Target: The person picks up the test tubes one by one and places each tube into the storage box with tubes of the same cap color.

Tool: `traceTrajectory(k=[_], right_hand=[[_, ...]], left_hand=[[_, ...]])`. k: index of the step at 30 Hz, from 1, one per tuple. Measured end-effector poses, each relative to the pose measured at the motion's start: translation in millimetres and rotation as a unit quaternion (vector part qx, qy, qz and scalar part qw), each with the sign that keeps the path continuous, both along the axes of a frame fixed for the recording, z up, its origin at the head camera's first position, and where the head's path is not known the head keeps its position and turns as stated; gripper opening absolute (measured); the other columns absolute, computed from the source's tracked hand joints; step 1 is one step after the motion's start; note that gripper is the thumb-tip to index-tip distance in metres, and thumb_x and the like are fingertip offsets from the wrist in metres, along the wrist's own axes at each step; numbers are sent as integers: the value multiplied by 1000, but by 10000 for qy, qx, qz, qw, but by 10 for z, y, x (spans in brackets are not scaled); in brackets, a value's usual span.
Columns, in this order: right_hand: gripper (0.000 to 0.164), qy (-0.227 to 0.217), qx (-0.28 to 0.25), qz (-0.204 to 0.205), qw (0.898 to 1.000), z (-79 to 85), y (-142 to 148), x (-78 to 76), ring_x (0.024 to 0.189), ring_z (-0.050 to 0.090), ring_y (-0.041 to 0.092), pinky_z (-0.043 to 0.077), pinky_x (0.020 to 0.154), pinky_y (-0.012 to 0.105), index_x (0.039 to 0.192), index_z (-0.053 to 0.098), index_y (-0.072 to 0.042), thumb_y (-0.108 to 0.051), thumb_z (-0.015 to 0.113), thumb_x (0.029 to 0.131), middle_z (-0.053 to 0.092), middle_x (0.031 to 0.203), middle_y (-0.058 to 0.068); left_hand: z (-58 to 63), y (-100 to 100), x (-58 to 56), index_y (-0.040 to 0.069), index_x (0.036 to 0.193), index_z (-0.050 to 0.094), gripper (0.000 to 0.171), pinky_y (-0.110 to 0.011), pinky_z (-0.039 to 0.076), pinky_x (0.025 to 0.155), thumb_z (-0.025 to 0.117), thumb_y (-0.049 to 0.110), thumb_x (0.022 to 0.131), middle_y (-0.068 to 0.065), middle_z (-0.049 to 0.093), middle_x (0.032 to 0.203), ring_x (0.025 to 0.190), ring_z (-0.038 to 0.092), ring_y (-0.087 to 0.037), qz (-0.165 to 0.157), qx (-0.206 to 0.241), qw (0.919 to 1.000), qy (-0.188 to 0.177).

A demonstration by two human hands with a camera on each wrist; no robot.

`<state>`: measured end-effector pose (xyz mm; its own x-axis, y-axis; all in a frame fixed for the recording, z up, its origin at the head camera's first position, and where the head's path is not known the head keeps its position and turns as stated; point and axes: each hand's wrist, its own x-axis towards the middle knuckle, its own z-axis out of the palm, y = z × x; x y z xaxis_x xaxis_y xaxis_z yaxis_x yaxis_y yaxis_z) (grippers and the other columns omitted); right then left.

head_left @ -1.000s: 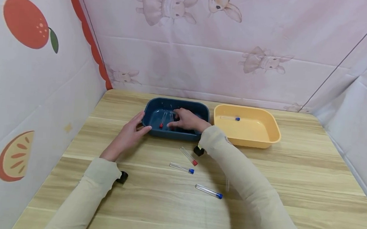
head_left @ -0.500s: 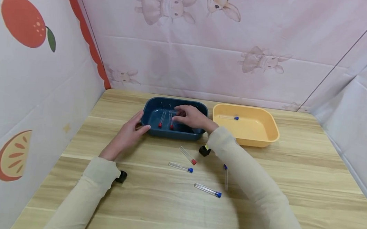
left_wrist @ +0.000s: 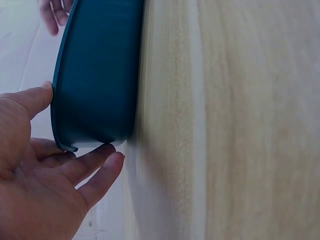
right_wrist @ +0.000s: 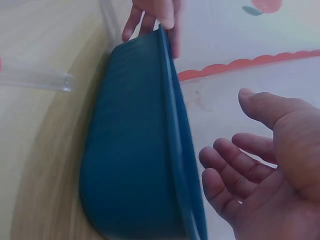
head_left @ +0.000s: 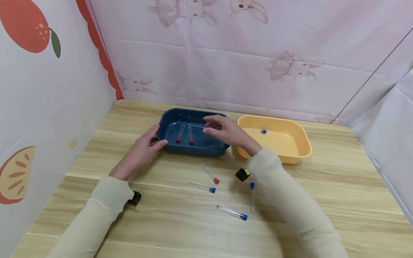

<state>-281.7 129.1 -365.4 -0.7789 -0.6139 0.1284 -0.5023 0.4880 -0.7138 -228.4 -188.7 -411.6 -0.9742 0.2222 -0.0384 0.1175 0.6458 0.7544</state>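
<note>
My left hand (head_left: 141,153) rests at the left end of the dark blue tray (head_left: 195,149). In the left wrist view its thumb tip touches the rim, and the fairly straight fingers (left_wrist: 95,182) lie against the end wall. Above the tray's right part hovers my right hand (head_left: 229,131), fingers loosely bent, holding nothing; the right wrist view shows it apart from the rim. Two red-capped test tubes (head_left: 179,134) (head_left: 191,134) lie in the blue tray. Part of its inside is hidden behind the right hand.
A yellow tray (head_left: 285,158) stands right of the blue one, holding a blue-capped test tube (head_left: 263,131). On the wooden table (head_left: 159,228) lie a red-capped tube (head_left: 209,173) and three blue-capped tubes (head_left: 201,187) (head_left: 231,212) (head_left: 252,197). Printed cloth walls (head_left: 209,78) enclose the back and sides.
My right hand has moved right and up from the red-capped tubes and let go of one, which now lies uncovered in the blue tray. The left hand stays at the tray's end.
</note>
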Motion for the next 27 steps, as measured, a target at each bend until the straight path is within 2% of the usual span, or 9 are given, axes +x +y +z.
traceTrajectory(k=[4,10,18,27], right_hand=[[50,52,-132,80,9999,63,82,101,101,62,21,53,86,36,147,53,2,-20,65,104,68,122,11],[45,302,-233,237,9990,98,208,262,87,56,22,47,71,30,143,58,0,-19,67,103,67,118,7],[40,364,-277,264,9986,145,337,451,95,61,19,53,79,32,140,61,-3,-15,67,102,67,120,18],[38,529,-168,266,9981,148,454,627,96,64,17,56,80,33,136,64,-3,-13,70,100,69,119,11]], left_hand=[[-3,-7,-11,8,166,10,80,-52,25,122,53,42,108,-14,9,172,154,24,-36,-19,-20,10000,29],[-6,-6,-14,7,166,10,81,-52,25,122,53,43,108,-14,8,172,154,24,-36,-34,-41,10000,28],[-14,-10,-12,8,166,10,79,-53,23,123,54,40,108,-12,7,173,155,21,-35,-26,-14,10000,-17],[-12,-1,-22,7,166,11,78,-53,22,123,54,37,109,-13,8,173,156,17,-35,-2,-7,10000,-32]])
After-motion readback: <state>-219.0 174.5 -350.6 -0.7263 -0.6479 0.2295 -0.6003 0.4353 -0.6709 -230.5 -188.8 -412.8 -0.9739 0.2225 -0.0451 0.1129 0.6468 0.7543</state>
